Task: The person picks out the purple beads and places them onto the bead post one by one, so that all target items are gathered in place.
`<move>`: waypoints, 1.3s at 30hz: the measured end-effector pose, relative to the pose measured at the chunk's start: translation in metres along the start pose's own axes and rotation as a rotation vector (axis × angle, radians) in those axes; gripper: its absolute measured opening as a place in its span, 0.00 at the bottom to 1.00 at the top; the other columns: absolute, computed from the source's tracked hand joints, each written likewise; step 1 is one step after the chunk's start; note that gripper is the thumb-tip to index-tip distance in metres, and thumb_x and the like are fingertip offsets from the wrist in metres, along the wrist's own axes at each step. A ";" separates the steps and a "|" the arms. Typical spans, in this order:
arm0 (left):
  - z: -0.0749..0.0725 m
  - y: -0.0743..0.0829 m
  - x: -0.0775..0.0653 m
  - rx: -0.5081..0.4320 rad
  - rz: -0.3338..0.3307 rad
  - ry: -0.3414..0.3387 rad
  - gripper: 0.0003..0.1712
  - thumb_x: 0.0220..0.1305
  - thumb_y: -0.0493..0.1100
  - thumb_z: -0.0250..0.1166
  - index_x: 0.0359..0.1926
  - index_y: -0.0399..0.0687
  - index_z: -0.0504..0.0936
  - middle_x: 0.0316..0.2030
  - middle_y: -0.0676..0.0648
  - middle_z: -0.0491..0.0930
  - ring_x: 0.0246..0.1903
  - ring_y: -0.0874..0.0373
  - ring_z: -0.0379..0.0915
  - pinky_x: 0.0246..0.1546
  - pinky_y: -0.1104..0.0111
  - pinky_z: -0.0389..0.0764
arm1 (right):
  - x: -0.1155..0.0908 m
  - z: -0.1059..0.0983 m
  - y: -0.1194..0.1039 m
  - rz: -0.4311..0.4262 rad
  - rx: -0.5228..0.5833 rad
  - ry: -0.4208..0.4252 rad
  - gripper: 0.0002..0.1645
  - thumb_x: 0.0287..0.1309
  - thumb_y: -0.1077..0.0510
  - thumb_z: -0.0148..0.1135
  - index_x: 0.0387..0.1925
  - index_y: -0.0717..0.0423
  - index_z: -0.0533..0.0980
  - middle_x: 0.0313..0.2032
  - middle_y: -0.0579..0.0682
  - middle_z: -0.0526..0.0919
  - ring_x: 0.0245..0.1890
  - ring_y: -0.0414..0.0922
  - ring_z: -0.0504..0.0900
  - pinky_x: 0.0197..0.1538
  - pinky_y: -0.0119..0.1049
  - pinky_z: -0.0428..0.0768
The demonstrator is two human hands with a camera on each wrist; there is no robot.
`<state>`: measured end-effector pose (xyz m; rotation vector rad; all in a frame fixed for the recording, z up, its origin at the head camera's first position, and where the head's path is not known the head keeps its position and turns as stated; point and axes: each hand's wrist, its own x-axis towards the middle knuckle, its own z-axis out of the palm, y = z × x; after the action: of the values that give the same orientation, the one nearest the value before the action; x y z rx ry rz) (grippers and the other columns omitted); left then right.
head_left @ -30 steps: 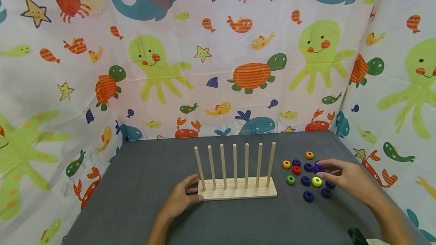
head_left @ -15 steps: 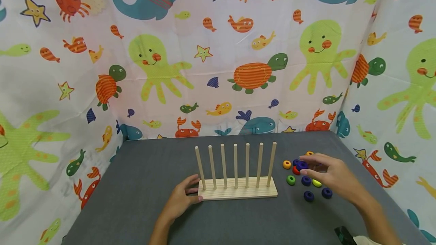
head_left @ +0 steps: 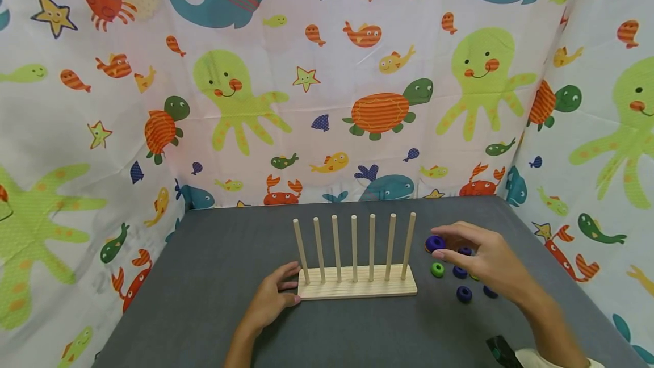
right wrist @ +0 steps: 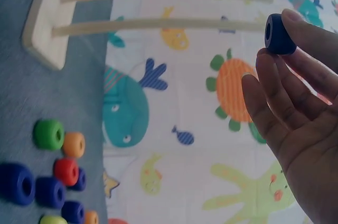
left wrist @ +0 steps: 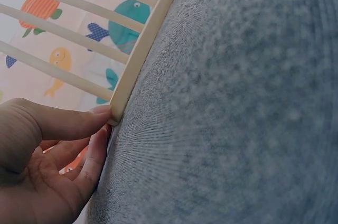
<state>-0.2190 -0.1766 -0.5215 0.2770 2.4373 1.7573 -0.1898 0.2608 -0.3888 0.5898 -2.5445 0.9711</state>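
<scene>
A wooden peg rack (head_left: 357, 289) with a row of upright pegs stands on the grey table. My left hand (head_left: 272, 297) grips the left end of its base, the thumb (left wrist: 79, 123) on the near edge and the fingers curled behind. All the pegs are bare. To the right of the rack, my right hand (head_left: 485, 254) pinches a dark blue bead (head_left: 435, 243) between thumb and fingertips. In the right wrist view the bead (right wrist: 281, 35) is raised off the table, its hole facing the rack, near the tips of the pegs.
Several loose beads lie right of the rack, partly hidden under the right hand: a green bead (head_left: 437, 270), blue beads (head_left: 464, 294), and a red bead (right wrist: 66, 171) and orange bead (right wrist: 74, 145). A sea-animal curtain (head_left: 327, 129) hangs behind the table.
My right hand has lifted the blue bead from the group and carried it left toward the rack. My left hand stays on the base.
</scene>
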 end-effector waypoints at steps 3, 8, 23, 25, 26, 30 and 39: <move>0.000 0.000 -0.001 -0.001 0.000 0.002 0.44 0.59 0.23 0.69 0.77 0.37 0.68 0.72 0.32 0.72 0.65 0.34 0.76 0.53 0.60 0.87 | 0.004 0.001 -0.008 -0.032 0.006 0.004 0.19 0.62 0.54 0.78 0.54 0.43 0.86 0.44 0.36 0.84 0.39 0.34 0.83 0.45 0.26 0.84; 0.000 0.000 -0.001 0.002 0.006 0.002 0.44 0.59 0.23 0.69 0.77 0.38 0.69 0.72 0.33 0.73 0.64 0.34 0.77 0.53 0.60 0.87 | 0.013 0.005 -0.019 -0.085 0.046 0.001 0.18 0.63 0.57 0.77 0.53 0.43 0.86 0.44 0.36 0.85 0.39 0.34 0.83 0.44 0.26 0.84; 0.000 0.000 0.000 0.009 0.002 0.005 0.43 0.59 0.23 0.69 0.76 0.36 0.69 0.72 0.32 0.73 0.64 0.35 0.77 0.54 0.60 0.87 | 0.037 0.026 -0.047 -0.193 0.140 0.007 0.20 0.60 0.61 0.78 0.54 0.51 0.87 0.44 0.40 0.87 0.39 0.35 0.85 0.46 0.30 0.87; -0.001 0.000 0.000 0.019 -0.001 0.003 0.42 0.59 0.24 0.69 0.76 0.35 0.69 0.72 0.32 0.72 0.64 0.35 0.77 0.54 0.60 0.87 | 0.039 0.029 -0.049 -0.198 0.139 0.003 0.21 0.60 0.61 0.78 0.55 0.52 0.86 0.44 0.40 0.87 0.40 0.35 0.85 0.47 0.30 0.87; -0.001 0.000 0.000 0.021 -0.004 0.003 0.42 0.60 0.24 0.69 0.76 0.35 0.69 0.72 0.33 0.72 0.64 0.35 0.77 0.54 0.60 0.87 | 0.040 0.031 -0.051 -0.199 0.138 -0.001 0.21 0.60 0.61 0.78 0.56 0.52 0.86 0.44 0.40 0.87 0.40 0.35 0.85 0.48 0.30 0.87; -0.001 0.001 0.000 0.027 -0.005 -0.003 0.42 0.60 0.24 0.68 0.76 0.35 0.69 0.72 0.32 0.72 0.64 0.34 0.76 0.55 0.59 0.86 | 0.043 0.037 -0.058 -0.205 0.151 -0.014 0.21 0.59 0.60 0.78 0.55 0.51 0.86 0.45 0.40 0.87 0.41 0.35 0.85 0.48 0.31 0.87; -0.001 -0.001 0.000 0.025 -0.005 0.000 0.42 0.60 0.25 0.69 0.76 0.36 0.69 0.73 0.33 0.72 0.65 0.36 0.77 0.54 0.61 0.86 | 0.052 0.053 -0.074 -0.295 0.205 -0.066 0.21 0.60 0.61 0.77 0.56 0.52 0.86 0.46 0.41 0.87 0.41 0.36 0.85 0.48 0.35 0.86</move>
<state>-0.2193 -0.1774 -0.5220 0.2725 2.4591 1.7264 -0.2069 0.1604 -0.3618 1.0376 -2.3376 1.1235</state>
